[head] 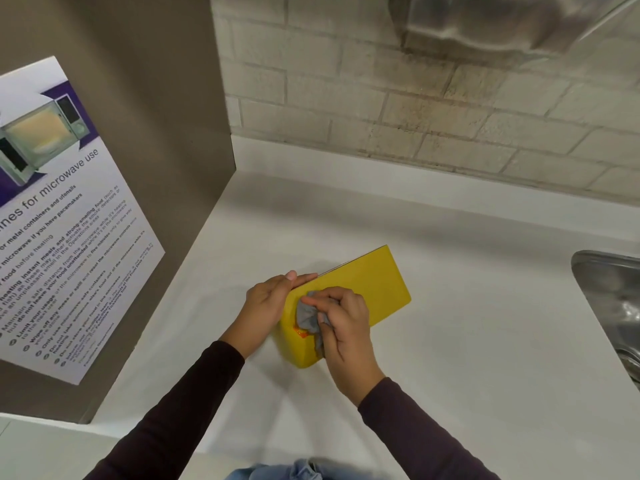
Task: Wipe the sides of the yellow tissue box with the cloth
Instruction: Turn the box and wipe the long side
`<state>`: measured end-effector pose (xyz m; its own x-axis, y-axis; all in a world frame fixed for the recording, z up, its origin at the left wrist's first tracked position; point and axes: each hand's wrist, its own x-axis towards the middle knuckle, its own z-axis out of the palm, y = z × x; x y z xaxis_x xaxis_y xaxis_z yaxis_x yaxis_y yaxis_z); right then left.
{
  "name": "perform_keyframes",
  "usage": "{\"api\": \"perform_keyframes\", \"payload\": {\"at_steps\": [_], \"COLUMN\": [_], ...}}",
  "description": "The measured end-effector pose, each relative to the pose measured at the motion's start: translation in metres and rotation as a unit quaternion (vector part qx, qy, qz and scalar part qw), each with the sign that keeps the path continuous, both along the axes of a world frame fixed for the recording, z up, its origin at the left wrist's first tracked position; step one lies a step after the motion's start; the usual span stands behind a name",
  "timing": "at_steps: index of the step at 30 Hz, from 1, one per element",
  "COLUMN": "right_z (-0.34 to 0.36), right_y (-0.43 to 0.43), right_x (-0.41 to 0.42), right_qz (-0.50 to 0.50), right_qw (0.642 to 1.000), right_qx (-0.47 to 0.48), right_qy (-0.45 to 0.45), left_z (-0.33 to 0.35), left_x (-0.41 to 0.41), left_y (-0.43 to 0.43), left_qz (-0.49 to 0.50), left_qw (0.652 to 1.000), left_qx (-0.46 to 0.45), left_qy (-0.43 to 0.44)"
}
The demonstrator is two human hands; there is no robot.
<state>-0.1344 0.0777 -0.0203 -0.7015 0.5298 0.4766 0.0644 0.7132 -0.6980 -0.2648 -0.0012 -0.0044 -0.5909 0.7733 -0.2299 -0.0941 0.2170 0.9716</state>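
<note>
The yellow tissue box [370, 289] lies on the white counter [467, 323], tipped so that a broad yellow side faces up. My left hand [268, 304] grips its near left end, thumb along the top edge. My right hand [343, 327] presses a crumpled grey cloth [308, 315] against the near part of that yellow side. An orange mark shows on the box just below the cloth. The box's far half is uncovered.
A brown panel [156, 133] with a microwave-use poster [65, 220] walls off the left side. A pale brick wall [415, 98] runs along the back. A steel sink [616, 306] sits at the right edge. Open counter lies between box and sink.
</note>
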Motion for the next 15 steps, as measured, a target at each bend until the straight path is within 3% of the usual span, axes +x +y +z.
{"api": "perform_keyframes", "payload": {"at_steps": [6,12,15], "right_z": [0.006,0.005,0.007], "right_y": [0.010,-0.003,0.009], "right_x": [-0.009,-0.004,0.001], "right_qz": [-0.078,0.028,0.003], "right_qw": [0.996,0.999,1.000], "right_qx": [-0.040,0.023,0.016], "right_qy": [0.024,-0.013,-0.006], "left_z": [0.001,0.000,0.000], "left_x": [0.002,0.001,0.000], "left_y": [0.001,0.000,0.001], "left_qz": [0.014,-0.001,0.007], "left_qw": [1.000,1.000,1.000], "left_qx": [0.001,0.006,0.004], "left_qy": [-0.009,-0.002,-0.011]}}
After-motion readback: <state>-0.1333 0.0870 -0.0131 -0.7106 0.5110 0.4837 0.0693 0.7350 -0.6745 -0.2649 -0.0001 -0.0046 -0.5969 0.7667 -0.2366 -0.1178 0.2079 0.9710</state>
